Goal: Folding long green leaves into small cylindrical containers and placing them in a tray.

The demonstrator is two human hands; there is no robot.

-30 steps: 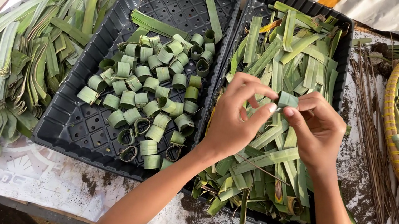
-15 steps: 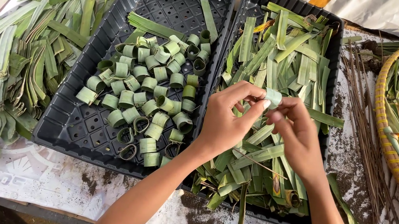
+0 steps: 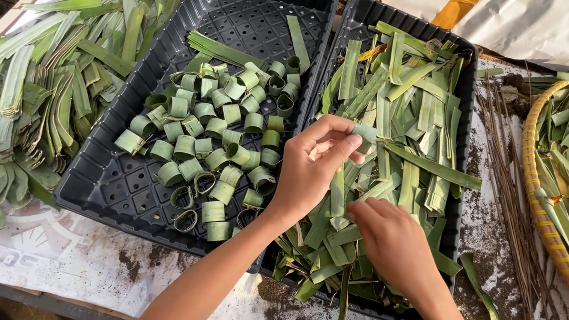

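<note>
My left hand (image 3: 310, 168) pinches a small rolled green leaf ring (image 3: 364, 134) between thumb and fingers, above the seam of two black trays. My right hand (image 3: 392, 247) is lower, fingers curled down onto the flat leaf strips (image 3: 413, 119) piled in the right black tray (image 3: 463, 120). The left black tray (image 3: 244, 5) holds several rolled leaf rings (image 3: 216, 138) in a loose heap.
A pile of long green leaves (image 3: 44, 91) lies on the table at the left. Thin brown sticks (image 3: 514, 196) lie right of the trays. A woven yellow basket (image 3: 542, 216) with more leaves sits at the far right. Soil crumbs dot the white table cover (image 3: 92, 267).
Both hands held the ring together before. Now my right hand has let go and dropped down to the strips, while my left hand keeps the ring.
</note>
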